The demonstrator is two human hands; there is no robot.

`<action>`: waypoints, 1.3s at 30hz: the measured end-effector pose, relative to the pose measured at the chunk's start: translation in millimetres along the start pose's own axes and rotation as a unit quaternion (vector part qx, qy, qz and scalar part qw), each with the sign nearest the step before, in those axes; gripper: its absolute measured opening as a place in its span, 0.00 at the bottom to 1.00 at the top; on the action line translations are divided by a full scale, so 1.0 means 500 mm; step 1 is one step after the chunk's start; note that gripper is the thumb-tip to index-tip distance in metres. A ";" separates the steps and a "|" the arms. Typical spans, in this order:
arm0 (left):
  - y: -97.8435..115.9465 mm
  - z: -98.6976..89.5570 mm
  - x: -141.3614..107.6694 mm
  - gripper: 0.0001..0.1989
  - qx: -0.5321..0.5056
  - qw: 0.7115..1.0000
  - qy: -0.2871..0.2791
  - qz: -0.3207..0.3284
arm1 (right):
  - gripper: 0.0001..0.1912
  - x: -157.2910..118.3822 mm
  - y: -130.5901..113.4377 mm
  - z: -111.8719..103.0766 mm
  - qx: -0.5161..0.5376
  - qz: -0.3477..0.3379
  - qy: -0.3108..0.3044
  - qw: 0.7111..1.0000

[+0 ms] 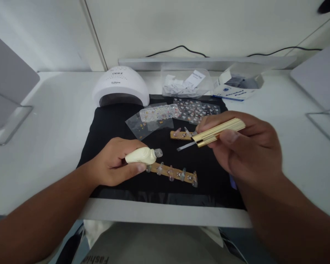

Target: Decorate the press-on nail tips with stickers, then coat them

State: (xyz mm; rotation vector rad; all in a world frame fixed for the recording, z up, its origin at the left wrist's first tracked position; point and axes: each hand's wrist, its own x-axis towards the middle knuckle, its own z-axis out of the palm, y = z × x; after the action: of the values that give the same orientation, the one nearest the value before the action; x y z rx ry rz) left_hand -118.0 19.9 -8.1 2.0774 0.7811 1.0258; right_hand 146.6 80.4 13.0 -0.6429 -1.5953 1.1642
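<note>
My left hand (117, 161) is closed round a small cream nail polish bottle (140, 156), held tilted with its clear, neck-like end pointing right. My right hand (244, 146) grips a ridged gold brush cap (220, 132) between thumb and fingers. From the cap a thin pale brush (186, 146) points down and left, apart from the bottle. Below lies a wooden strip (178, 174) carrying several clear nail tips, its left end hidden by my left hand. A second strip (178, 135) with nail tips is partly covered by my right hand.
A black mat (110, 121) covers the middle of the white table. Sticker sheets (159, 115) lie on it. Behind stand a white nail lamp (121, 82), a clear plastic box (170, 82) of packets and an open alcohol pads box (236, 88). Something purple (233, 182) shows beneath my right wrist.
</note>
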 end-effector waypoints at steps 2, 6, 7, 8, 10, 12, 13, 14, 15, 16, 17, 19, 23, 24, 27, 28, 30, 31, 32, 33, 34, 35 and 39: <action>-0.005 -0.002 -0.002 0.06 -0.011 1.000 0.010 -0.013 | 0.10 0.007 0.001 -0.003 0.019 -0.005 0.014 1.000; -0.021 -0.006 -0.013 0.13 -0.042 0.997 0.041 -0.056 | 0.10 0.014 0.008 -0.006 0.043 -0.003 0.015 0.999; -0.025 -0.007 -0.016 0.14 -0.050 0.995 0.050 -0.067 | 0.10 0.014 0.010 -0.007 0.047 -0.001 0.013 0.999; -0.028 -0.007 -0.019 0.14 -0.059 0.994 0.058 -0.077 | 0.09 0.015 0.013 -0.008 0.051 0.000 0.011 0.999; -0.032 -0.006 -0.022 0.13 -0.074 0.990 0.070 -0.096 | 0.09 0.015 0.017 -0.008 0.055 0.001 0.011 0.998; -0.034 -0.005 -0.023 0.12 -0.089 0.987 0.078 -0.113 | 0.10 0.015 0.020 -0.008 0.056 0.003 0.011 0.998; -0.036 -0.005 -0.023 0.11 -0.097 0.985 0.083 -0.119 | 0.10 0.015 0.021 -0.008 0.054 0.006 0.007 0.999; -0.038 -0.004 -0.022 0.11 -0.105 0.982 0.091 -0.125 | 0.11 0.015 0.021 -0.008 0.051 0.009 0.001 0.999; -0.040 -0.004 -0.021 0.11 -0.114 0.980 0.101 -0.128 | 0.11 0.014 0.021 -0.007 0.047 0.013 -0.008 0.999; -0.044 -0.004 -0.019 0.11 -0.123 0.977 0.113 -0.130 | 0.11 0.013 0.021 -0.007 0.041 0.017 -0.018 0.999; -0.048 -0.004 -0.016 0.12 -0.133 0.974 0.127 -0.131 | 0.11 0.011 0.020 -0.007 0.033 0.021 -0.032 0.999; -0.056 -0.003 -0.009 0.15 -0.150 0.968 0.154 -0.131 | 0.12 0.008 0.017 -0.005 0.006 0.031 -0.065 0.997; -0.067 0.001 0.004 0.15 -0.166 0.957 0.193 -0.140 | 0.10 0.002 0.009 0.004 -0.072 0.056 -0.144 0.985; -0.068 0.002 0.007 0.14 -0.168 0.955 0.199 -0.144 | 0.09 0.002 0.008 0.007 -0.097 0.059 -0.160 0.981; -0.068 0.005 0.010 0.13 -0.171 0.951 0.208 -0.152 | 0.08 0.003 0.007 0.019 -0.175 0.051 -0.203 0.962; -0.068 0.006 0.010 0.13 -0.172 0.950 0.209 -0.154 | 0.09 0.003 0.007 0.023 -0.195 0.043 -0.217 0.955; -0.068 0.006 0.011 0.13 -0.173 0.949 0.211 -0.158 | 0.11 0.003 0.009 0.029 -0.211 0.019 -0.245 0.946; -0.068 0.006 0.011 0.13 -0.174 0.949 0.211 -0.160 | 0.11 0.004 0.009 0.033 -0.212 0.007 -0.258 0.942; -0.068 0.006 0.012 0.13 -0.175 0.948 0.210 -0.162 | 0.11 0.004 0.010 0.036 -0.213 -0.003 -0.270 0.939; -0.068 0.006 0.012 0.13 -0.177 0.948 0.209 -0.164 | 0.11 0.004 0.011 0.039 -0.215 -0.011 -0.280 0.936; -0.068 0.006 0.012 0.13 -0.178 0.947 0.208 -0.165 | 0.11 0.004 0.012 0.042 -0.218 -0.018 -0.287 0.933; -0.068 0.006 0.013 0.12 -0.180 0.947 0.206 -0.167 | 0.10 0.005 0.013 0.044 -0.225 -0.024 -0.287 0.931; -0.069 0.005 0.013 0.12 -0.184 0.948 0.200 -0.165 | 0.09 0.007 0.021 0.050 -0.251 -0.035 -0.261 0.932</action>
State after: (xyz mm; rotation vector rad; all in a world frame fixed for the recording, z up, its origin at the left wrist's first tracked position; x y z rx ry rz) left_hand -119.6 44.3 -33.5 1.3830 1.0069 1.3022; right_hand 120.8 78.3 4.6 -0.6182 -2.3940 0.9145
